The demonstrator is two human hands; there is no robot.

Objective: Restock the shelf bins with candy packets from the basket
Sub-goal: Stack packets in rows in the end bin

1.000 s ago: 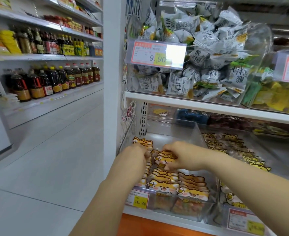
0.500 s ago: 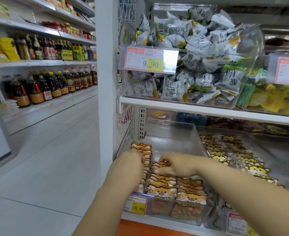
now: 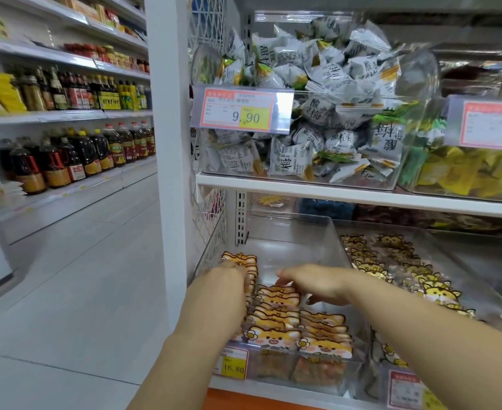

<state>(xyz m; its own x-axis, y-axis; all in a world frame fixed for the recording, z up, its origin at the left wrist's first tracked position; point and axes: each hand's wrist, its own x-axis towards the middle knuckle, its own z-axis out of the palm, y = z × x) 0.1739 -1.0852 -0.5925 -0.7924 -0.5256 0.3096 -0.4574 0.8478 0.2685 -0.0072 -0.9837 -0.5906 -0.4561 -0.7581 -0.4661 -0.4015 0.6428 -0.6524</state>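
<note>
Head view: both bare arms reach forward into a clear bin [image 3: 317, 232] on the lower shelf, near and just right of the white upright post [image 3: 167, 173]. The candy packets [image 3: 276, 318] (orange and yellow, each printed with a cartoon animal face) stand on edge in rows inside this bin, packed from its near wall back to about its middle. The left hand [image 3: 229, 281] sits on the left row with its back toward the camera. Its fingers are hidden among the packets, so I cannot tell whether its grip has hold of one. The right hand [image 3: 312, 284] lies just right of it, grip slack. Its fingers stretch out nearly straight, the tips touching the tops of the farthest packets in the middle row, and the thumb hangs below; it holds nothing. A yellow price tag [image 3: 234, 365] marked 16.80 hangs on the bin's near wall. A neighbouring bin [image 3: 391, 261] to the right holds similar packets lying flat. On the shelf above, an upper bin [image 3: 317, 113] is heaped with grey-white wrapped sweets behind a 9.90 tag [image 3: 244, 112]. Far left across the aisle floor [image 3: 81, 291], dark bottles [image 3: 81, 155] line the shelves
</note>
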